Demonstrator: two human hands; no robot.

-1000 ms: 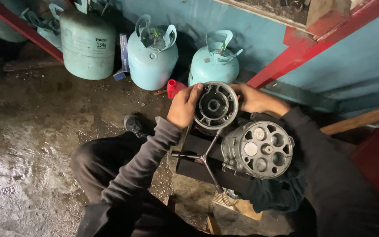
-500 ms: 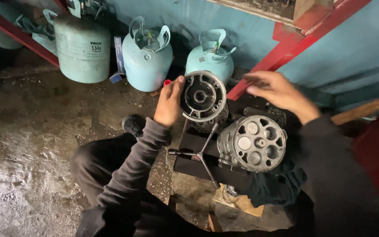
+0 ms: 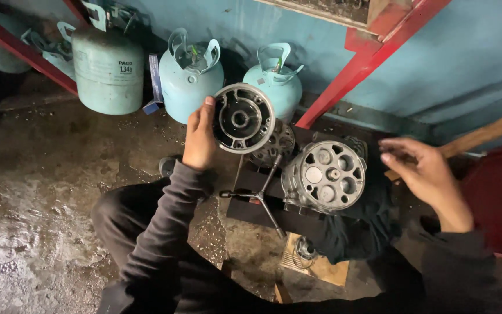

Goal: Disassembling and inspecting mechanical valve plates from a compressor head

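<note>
The round metal cover (image 3: 243,118) sits upright in the left hand (image 3: 200,139), fingers curled on its left rim, above the ribbed metal housing (image 3: 323,176). I judge a firm rim grip and level carry suit it best. It is grey, dished, with a central hub hole. The right hand (image 3: 428,174) hovers open and empty, well right of the housing.

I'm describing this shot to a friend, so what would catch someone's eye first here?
Probably the round metal cover that the left hand holds up at centre. Just right of it sits a grey cylinder body with round holes, while the right hand hovers open. Three pale blue gas cylinders line the wall behind.
</note>
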